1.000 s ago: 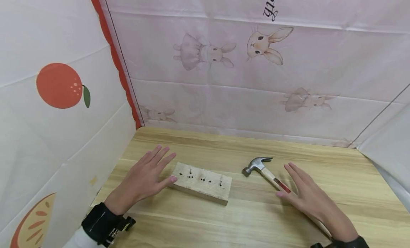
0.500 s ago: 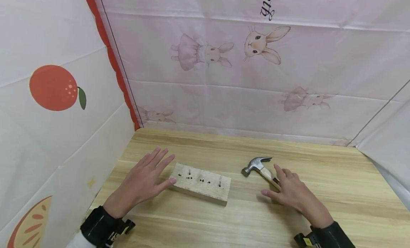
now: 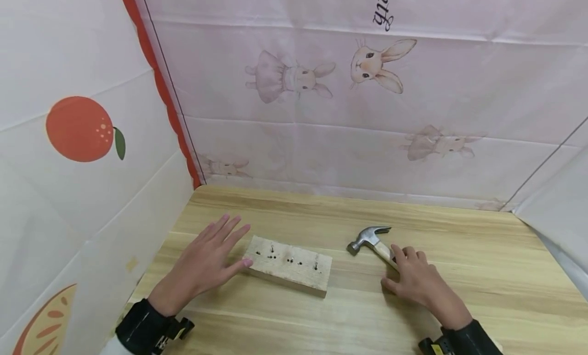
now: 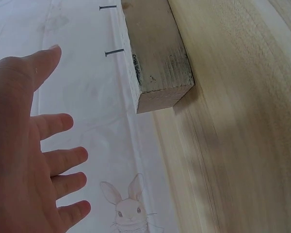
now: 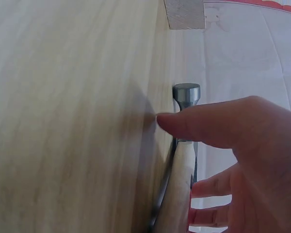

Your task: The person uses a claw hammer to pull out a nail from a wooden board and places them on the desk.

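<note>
A claw hammer (image 3: 382,251) lies on the table, its metal head toward the back and its pale wooden handle slanting toward the front right. Over the handle is my right hand (image 3: 415,279), thumb on the left side and bent fingers on the other. In the right wrist view the thumb (image 5: 203,121) stands apart from the fingers and the handle runs between them. A wooden block (image 3: 289,267) with nails and dark holes in its top lies left of the hammer. My left hand (image 3: 202,263) spreads its fingers at the block's left end. Two nails (image 4: 115,51) jut from the block in the left wrist view.
The light wood tabletop (image 3: 294,324) carries the block and hammer. A pink rabbit-print cloth (image 3: 294,141) hangs along its back edge. On the left hangs a white cloth (image 3: 115,202) with fruit prints.
My right hand has moved left and up along the hammer handle, and its fingers have bent more. My left hand, the block and the hammer have stayed in place.
</note>
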The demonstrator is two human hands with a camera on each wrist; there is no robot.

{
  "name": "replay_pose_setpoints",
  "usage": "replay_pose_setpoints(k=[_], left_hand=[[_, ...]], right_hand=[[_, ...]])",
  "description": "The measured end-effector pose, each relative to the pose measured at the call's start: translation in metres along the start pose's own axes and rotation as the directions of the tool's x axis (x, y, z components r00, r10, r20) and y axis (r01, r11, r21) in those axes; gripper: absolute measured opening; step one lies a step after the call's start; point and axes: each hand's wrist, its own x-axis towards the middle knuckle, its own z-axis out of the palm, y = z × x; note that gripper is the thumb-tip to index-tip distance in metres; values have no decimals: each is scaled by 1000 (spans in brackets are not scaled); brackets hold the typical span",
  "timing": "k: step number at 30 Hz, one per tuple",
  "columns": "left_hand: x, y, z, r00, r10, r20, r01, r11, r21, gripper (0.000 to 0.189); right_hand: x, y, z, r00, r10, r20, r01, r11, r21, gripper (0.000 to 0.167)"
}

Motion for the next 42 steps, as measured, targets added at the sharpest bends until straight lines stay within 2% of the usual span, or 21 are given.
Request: replay_pose_setpoints(k=[7,14,17,26,34,39,42], left_hand=[[1,0,-1,1000,-6,11,6,1000,2,76],[-1,0,-1,1000,-12,18,12,1000,0,76],[-2,-1,-1,1000,-18,18,18,1000,1,77],[-5,-2,-1,1000,-16,-10,16,1000,2,77],[-5,-2,-1,1000,-13,-3,13,1000,2,77],[-5,-1,0,1000,-13,1,13,1000,7,77],[-4,-2,0,1000,-13,-1,13,1000,11,76]], right_hand=[[5,-2,-1,999,31,12,-32,999,23,67],[10,-2,0,997,69,35,-71,996,50,34],[12,-2,-1,996,77,35,-79,995,55,28],[16,0,-3,990,116,77,-118,992,33,26],[9,6,2,998,58,-26,-59,998,-28,4],[4,8,6,995,-2,-100,-8,995,-101,9],[2,9,7,986,-33,-161,11,991,-131,12]])
